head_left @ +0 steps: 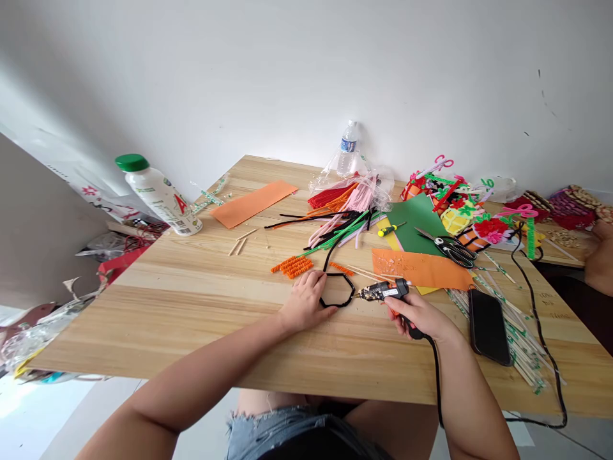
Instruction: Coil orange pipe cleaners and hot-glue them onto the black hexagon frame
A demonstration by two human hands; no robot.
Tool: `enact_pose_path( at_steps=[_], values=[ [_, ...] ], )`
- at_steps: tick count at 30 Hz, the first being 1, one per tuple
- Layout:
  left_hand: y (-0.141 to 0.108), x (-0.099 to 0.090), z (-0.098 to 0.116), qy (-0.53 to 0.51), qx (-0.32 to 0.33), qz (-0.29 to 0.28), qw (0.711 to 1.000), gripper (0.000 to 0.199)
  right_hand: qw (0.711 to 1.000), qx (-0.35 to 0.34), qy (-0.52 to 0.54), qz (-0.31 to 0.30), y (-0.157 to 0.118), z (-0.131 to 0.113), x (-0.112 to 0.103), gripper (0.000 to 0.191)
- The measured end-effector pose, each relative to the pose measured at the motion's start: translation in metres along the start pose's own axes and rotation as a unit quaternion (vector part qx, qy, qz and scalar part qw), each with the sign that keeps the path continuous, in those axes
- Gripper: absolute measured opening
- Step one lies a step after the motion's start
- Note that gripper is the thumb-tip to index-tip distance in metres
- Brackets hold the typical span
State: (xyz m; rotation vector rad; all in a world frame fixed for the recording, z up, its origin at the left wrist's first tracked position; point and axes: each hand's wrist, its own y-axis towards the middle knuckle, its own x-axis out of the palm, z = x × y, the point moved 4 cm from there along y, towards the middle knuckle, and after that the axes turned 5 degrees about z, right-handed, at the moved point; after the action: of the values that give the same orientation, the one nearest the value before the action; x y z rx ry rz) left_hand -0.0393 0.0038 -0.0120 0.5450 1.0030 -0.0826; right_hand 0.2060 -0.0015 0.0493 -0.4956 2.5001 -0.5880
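Observation:
My left hand (305, 300) rests on the table and grips the left side of a black pipe cleaner (351, 284) bent into a six-sided loop. A free end of the black pipe cleaner rises from the loop's top left. My right hand (414, 313) is closed around a hot glue gun (378, 292) with a black cord. The glue gun's nozzle points left and is at the right corner of the loop; I cannot tell whether it touches. Just behind the loop lie coiled orange pipe cleaners (293, 266).
Behind are bundled pipe cleaners (345, 195), a water bottle (348, 148), scissors (450, 248), a screwdriver (389, 230) and finished colourful pieces (472, 223). A phone (489, 326) lies right on wrapped sticks. A white bottle (160, 198) stands left. The cord (437, 383) hangs over the front edge.

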Motion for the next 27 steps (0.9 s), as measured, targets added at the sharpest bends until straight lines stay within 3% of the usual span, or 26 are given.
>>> enact_pose_path(
  at_steps=[7, 20, 24, 27],
  values=[
    [0.0, 0.001, -0.001, -0.003, 0.005, -0.002, 1.0, 0.07, 0.998, -0.012, -0.066, -0.018, 0.004, 0.0, 0.011, 0.048],
    [0.0, 0.0, -0.001, -0.015, 0.008, -0.004, 1.0, 0.068, 0.997, -0.024, -0.071, 0.006, 0.006, 0.002, 0.014, 0.047],
    [0.001, -0.007, 0.0, -0.031, 0.014, -0.014, 0.999, 0.069, 0.997, -0.03, -0.074, 0.009, 0.005, 0.002, 0.013, 0.049],
    [0.002, -0.02, 0.004, -0.038, 0.035, -0.004, 0.999, 0.05, 0.997, -0.03, -0.077, 0.013, 0.006, 0.002, 0.013, 0.049]
  ],
)
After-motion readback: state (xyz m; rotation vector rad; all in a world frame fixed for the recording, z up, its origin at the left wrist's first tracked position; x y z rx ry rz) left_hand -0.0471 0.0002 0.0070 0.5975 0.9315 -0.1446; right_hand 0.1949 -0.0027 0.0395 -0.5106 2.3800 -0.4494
